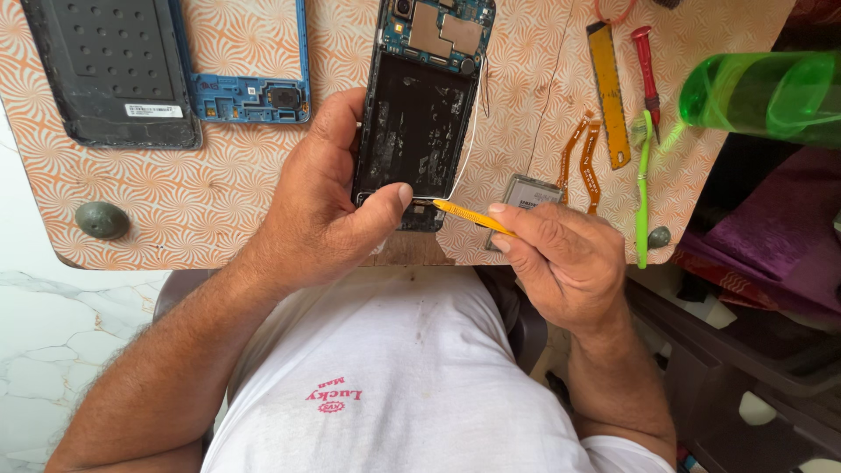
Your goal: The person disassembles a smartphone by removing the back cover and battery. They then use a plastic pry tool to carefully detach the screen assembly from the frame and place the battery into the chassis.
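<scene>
Head view: the right hand (565, 263) is pinching a yellow pry tool (473, 216), its tip meeting the bottom edge of the opened phone (420, 114), which the left hand (328, 210) is clamping on the patterned table (219, 193). Keeping the tip shallow and the phone pinned seems wise, avoiding the orange ribbon cables (580, 162) lying nearby.

You sit at a small table (201, 201) surfaced in an orange-and-white swirl pattern, its near edge chipped to bare wood. To your left, a white marble floor (53, 333) catches soft, even daylight; to your right, purple fabric (771, 236) lies over dark plastic crates (745, 359).
</scene>
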